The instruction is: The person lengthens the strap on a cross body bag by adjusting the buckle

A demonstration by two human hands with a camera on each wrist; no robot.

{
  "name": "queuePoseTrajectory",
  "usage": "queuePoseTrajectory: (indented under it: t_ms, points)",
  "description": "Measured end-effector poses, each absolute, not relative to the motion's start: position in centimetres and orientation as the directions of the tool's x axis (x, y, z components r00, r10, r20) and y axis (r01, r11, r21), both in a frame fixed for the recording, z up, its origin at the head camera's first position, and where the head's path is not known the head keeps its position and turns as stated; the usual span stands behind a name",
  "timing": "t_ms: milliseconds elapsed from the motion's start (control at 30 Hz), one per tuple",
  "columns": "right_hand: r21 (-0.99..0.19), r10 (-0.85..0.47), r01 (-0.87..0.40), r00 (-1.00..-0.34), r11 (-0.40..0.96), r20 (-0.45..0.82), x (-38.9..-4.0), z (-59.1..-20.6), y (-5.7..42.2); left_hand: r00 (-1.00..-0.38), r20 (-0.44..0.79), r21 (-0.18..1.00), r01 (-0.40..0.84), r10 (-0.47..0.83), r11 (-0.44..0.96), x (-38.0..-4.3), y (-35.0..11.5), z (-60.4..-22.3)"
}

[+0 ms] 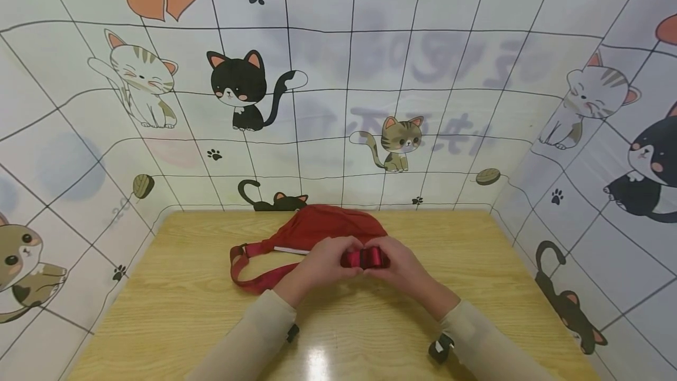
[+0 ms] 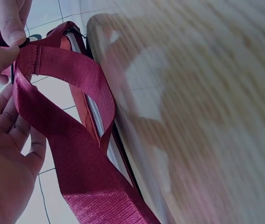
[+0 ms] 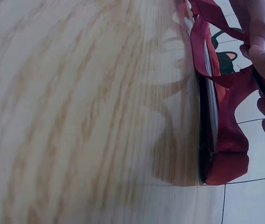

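A red waist bag (image 1: 338,223) lies on the wooden table near its back edge, with a white-edged zip along its front. My left hand (image 1: 329,258) and right hand (image 1: 398,264) meet in front of the bag, fingertips nearly touching. Between them both hands pinch the ends of the red strap (image 1: 374,257) around a dark buckle (image 1: 364,258). Fingers mostly hide the buckle, so whether its halves are joined I cannot tell. In the left wrist view the strap (image 2: 71,126) hangs in a twisted loop from the left hand (image 2: 10,172). Strap webbing (image 3: 232,112) runs from bag to right hand in the right wrist view.
A pale wooden table (image 1: 201,334) spreads around the bag. White sheeting (image 1: 328,75) printed with cats and grid lines encloses the back and both sides. More strap (image 1: 243,278) loops out on the bag's left. Small black devices (image 1: 440,348) sit at the wrists.
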State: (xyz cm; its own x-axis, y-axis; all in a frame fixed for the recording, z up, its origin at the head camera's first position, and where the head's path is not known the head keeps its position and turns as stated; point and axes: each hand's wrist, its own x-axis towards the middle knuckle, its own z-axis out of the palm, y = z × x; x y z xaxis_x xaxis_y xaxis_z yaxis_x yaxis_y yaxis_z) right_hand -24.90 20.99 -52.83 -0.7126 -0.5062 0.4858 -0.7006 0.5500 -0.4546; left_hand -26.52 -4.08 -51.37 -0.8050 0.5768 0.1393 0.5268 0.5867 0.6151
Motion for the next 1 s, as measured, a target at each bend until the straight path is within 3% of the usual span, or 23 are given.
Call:
queuePoseTrajectory:
  t_ms: [500, 833, 1000]
  points:
    - [-0.532, -0.550, -0.731, -0.677, 0.427, 0.489, -25.3, -52.9, 21.4, -0.783, 0.175, 0.504, 0.592, 0.596, 0.629, -26.5, -3.8, -51.8]
    - [-0.688, -0.456, -0.643, -0.751, 0.337, 0.478, -24.7, -52.0, 21.5, -0.820, 0.146, 0.506, 0.543, 0.554, 0.670, -26.4, -4.0, -51.8]
    - [-0.593, -0.524, -0.686, -0.718, 0.421, 0.458, -25.0, -51.7, 21.1, -0.809, 0.151, 0.495, 0.559, 0.568, 0.665, -26.4, -4.0, -51.7]
